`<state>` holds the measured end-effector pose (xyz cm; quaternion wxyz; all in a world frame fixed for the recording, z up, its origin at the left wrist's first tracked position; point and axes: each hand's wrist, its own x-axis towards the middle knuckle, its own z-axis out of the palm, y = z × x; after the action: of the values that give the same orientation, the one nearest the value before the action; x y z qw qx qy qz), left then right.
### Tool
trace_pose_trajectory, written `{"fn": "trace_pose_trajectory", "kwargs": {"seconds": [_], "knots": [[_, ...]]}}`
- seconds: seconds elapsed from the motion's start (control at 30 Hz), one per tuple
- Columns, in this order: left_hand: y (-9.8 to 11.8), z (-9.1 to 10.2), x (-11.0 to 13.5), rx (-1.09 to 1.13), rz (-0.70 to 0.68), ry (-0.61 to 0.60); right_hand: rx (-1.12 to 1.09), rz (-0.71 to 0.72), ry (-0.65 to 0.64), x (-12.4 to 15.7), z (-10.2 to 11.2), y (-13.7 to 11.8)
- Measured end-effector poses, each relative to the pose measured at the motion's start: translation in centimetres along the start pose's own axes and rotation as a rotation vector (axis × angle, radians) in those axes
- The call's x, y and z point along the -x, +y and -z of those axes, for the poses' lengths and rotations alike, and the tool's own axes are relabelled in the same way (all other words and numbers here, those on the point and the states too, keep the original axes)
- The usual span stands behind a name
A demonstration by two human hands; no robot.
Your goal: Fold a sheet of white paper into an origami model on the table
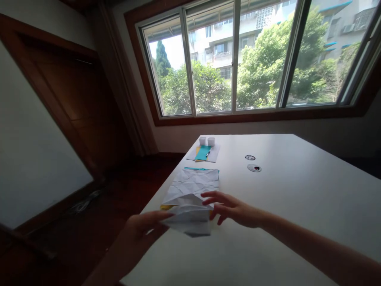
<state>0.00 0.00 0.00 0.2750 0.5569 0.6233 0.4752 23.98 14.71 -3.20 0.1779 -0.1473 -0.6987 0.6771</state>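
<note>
A white paper [189,218] with folds and raised flaps is at the table's left side, close to me. My left hand [143,226] pinches its left edge between thumb and fingers. At the right edge of the folded paper, my right hand [228,206] has its fingers apart; the fingertips are at the paper, but whether they touch it I cannot tell. Just beyond lies a creased white sheet [195,182]. Teal paper [199,169] shows along its far edge, and a bit of yellow paper [166,207] peeks out at the left.
Farther back on the white table [282,190] are two small white containers [211,141], teal paper [203,153] over yellow paper, and a pen [208,153]. Two round fittings [254,168] sit in the tabletop. Cables [86,201] lie on the dark floor at left.
</note>
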Motion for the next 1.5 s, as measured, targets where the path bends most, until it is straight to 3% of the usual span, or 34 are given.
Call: {"fn": "trace_pose_trajectory", "kwargs": {"seconds": [0.07,0.17,0.5,0.63,0.77,0.93,1.13,1.27,1.4,1.5], "knots": [[1.0,-3.3,-2.2,0.096,0.016,-0.111,0.058,0.08,0.078,1.2,0.6,0.1],[2.5,-8.2,-4.4,0.294,0.049,-0.077,0.165,0.146,0.244,3.5,2.4,0.5],[5.3,-20.9,-6.1,0.557,0.134,-0.211,0.498,0.173,0.681,12.4,7.5,0.1],[6.9,-25.4,-7.2,0.556,-0.109,-0.137,0.665,0.155,0.772,14.9,9.0,0.0],[6.4,-28.6,-7.8,0.473,-0.339,-0.035,0.545,0.12,0.829,16.7,9.8,1.0],[4.1,-30.3,-6.4,0.089,-0.397,0.008,0.397,0.151,0.927,17.4,9.9,2.6],[3.6,-29.7,-4.2,-0.333,-0.547,0.036,0.304,0.207,0.912,16.9,9.0,3.7],[3.9,-29.2,-4.6,-0.391,-0.645,0.111,0.222,0.257,0.85,16.6,8.6,3.9],[3.5,-28.9,-5.0,-0.314,-0.794,-0.026,0.212,0.296,0.78,16.7,8.5,4.4],[3.3,-28.9,-5.0,-0.265,-0.787,-0.028,0.232,0.309,0.764,16.9,8.6,4.8]]}}
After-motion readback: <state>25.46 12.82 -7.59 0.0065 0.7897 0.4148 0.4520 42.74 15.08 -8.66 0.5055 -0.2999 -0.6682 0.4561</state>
